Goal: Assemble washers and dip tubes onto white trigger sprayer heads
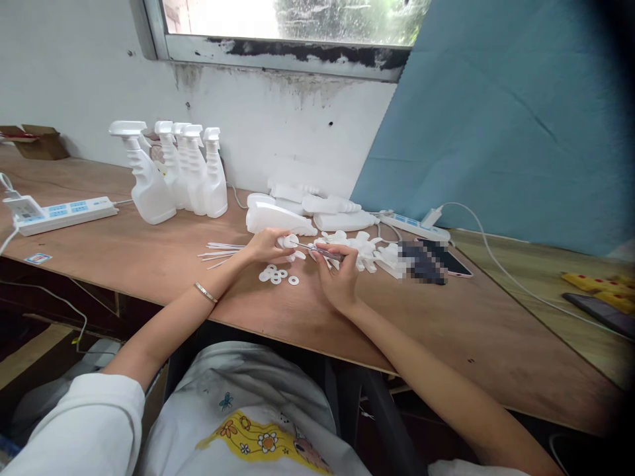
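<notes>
My left hand (269,245) is closed around a white spray trigger head (288,242) above the table. In my right hand (340,274) is a slim metal pointed tool (325,252), pinched between thumb and fingers. The tool's thin tip reaches left to the spray head; whether it touches inside is too small to tell. Below my left hand lie several flat white ring washers (276,275). Thin white dip tubes (221,251) lie left of that hand, partly behind my wrist. Beyond my right hand is a pile of white trigger heads (364,248).
Several white spray bottles (153,188) with triggers stand at the back left. Bottles without triggers (278,218) lie by the wall. Power strips (69,215) sit on both sides, with cables. A phone (454,261), partly pixelated, lies right; a cardboard box (42,142) stands far left.
</notes>
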Motion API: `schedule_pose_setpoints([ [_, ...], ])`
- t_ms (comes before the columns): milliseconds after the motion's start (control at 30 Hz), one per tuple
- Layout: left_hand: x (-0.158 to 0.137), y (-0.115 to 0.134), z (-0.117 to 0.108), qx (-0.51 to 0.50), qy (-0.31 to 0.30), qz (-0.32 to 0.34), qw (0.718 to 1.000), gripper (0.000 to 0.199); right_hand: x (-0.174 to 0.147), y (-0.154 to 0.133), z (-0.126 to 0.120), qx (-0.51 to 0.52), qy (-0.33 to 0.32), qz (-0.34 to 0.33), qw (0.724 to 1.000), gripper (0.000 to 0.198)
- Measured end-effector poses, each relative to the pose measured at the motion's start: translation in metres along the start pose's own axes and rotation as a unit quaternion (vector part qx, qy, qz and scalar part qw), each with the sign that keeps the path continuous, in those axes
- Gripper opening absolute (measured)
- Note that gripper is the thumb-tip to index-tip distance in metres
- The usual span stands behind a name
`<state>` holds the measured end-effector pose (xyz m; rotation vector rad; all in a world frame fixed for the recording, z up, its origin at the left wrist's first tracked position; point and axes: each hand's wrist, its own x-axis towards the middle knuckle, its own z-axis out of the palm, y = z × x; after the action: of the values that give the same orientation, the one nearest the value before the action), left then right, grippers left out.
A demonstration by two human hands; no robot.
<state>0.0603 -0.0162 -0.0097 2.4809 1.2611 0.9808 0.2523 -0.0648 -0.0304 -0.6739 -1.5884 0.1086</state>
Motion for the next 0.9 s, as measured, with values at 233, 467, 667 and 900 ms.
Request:
schedule_pose_setpoints([
  [233,-0.0001,-0.0001,0.0005,-0.004,0.010,0.010,1.000,0.020,0.0010,-0.0008,-0.0006,-0.007,0.007,-0.031,0.999,0.026],
  [467,-0.0001,0.0006,0.0005,-0.031,-0.003,0.047,0.998,0.020,0.0015,0.0027,-0.0017,-0.033,0.013,-0.009,0.999,0.024],
  [667,0.0000,-0.0007,0.0007,-0.049,-0.025,0.052,0.997,0.023,0.0005,0.0048,-0.0029,-0.058,-0.003,-0.048,0.997,0.021],
  [900,-0.0011,0.0005,0.0005,-0.050,-0.025,0.051,0.997,0.023,-0.0009,0.0072,-0.0018,-0.061,-0.082,-0.140,0.985,0.014],
])
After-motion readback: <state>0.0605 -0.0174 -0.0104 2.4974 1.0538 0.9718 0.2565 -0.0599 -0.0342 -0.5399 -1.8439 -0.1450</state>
